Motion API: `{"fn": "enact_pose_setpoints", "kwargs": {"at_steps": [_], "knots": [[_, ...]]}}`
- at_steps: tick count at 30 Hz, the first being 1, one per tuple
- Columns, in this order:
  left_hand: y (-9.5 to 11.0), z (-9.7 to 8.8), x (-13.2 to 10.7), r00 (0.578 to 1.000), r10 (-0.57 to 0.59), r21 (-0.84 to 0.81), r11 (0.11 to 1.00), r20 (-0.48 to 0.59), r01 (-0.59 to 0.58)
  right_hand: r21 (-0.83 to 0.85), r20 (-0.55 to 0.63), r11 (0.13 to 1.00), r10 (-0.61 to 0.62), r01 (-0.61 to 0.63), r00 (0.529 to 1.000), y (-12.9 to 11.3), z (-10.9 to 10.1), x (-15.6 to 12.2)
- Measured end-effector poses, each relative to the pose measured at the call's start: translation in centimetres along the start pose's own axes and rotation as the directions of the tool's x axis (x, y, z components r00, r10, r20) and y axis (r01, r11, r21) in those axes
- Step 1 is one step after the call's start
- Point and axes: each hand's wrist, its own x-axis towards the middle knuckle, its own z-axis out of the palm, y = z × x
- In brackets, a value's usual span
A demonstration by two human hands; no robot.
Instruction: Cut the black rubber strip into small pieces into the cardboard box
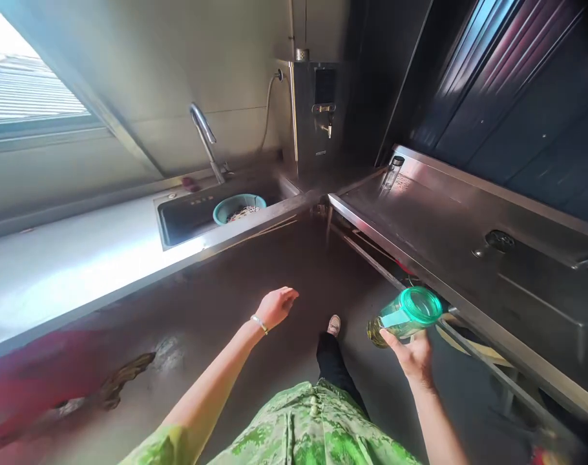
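A clear jar with a turquoise-green lid (421, 305) is in my right hand (413, 355), which wraps round its side from below. The jar leans with its lid toward the right; a brownish-green stuff, its kind unclear, shows at its bottom end, and a pale label is on its side. My left hand (276, 307), with a bracelet at the wrist, hangs over the floor with its fingers loosely curled in and nothing visible in them. It touches nothing I can see.
Along the left runs a counter with a sink (185, 223), a faucet (204, 132) and a teal basin (240, 208). In the corner stands a steel water boiler (318, 139). A lidded bottle (393, 173) is on the right steel counter (449, 213). My shoe (333, 325) is on the floor.
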Motion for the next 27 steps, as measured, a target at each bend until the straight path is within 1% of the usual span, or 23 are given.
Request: {"fn": "enact_pose_setpoints", "kwargs": {"at_steps": [2,3,6,9,12,15,19,23,27], "knots": [[1.5,-1.5,7.2,0.994,0.084,0.003,0.996,-0.068,-0.084,-0.031,0.01,0.999,0.016,-0.016,1.0,1.4,2.2,5.4],[2.1,-2.3,10.4,0.992,0.096,0.02,0.995,-0.086,-0.095,-0.036,0.02,0.999,0.012,-0.011,1.0,1.8,3.2,8.3],[3.3,-5.0,18.7,0.992,0.068,0.1,0.993,-0.104,-0.058,-0.03,0.075,0.998,-0.048,0.051,0.996,2.0,6.4,17.5],[3.3,-7.6,25.3,0.992,0.034,0.162,0.987,-0.125,-0.014,0.005,0.145,0.991,-0.131,0.131,0.981,1.1,9.8,26.3],[2.1,-9.9,30.7,0.986,0.017,0.174,0.985,-0.165,0.012,0.039,0.17,0.982,-0.19,0.186,0.967,0.3,13.7,33.6],[0.5,-12.0,35.7,0.977,0.039,0.187,0.982,-0.212,0.001,0.036,0.192,0.979,-0.203,0.2,0.96,0.3,17.9,39.3],[-0.7,-15.4,43.5,0.959,0.131,0.248,0.967,-0.253,-0.067,-0.013,0.212,0.979,-0.198,0.205,0.957,1.5,23.6,45.5],[-1.9,-19.4,53.2,0.941,0.227,0.345,0.929,-0.253,-0.131,-0.075,0.233,0.977,-0.176,0.198,0.956,2.2,29.8,51.4],[-3.5,-23.0,63.3,0.926,0.299,0.439,0.881,-0.231,-0.175,-0.098,0.245,0.976,-0.167,0.196,0.955,2.4,36.5,57.4]]}}
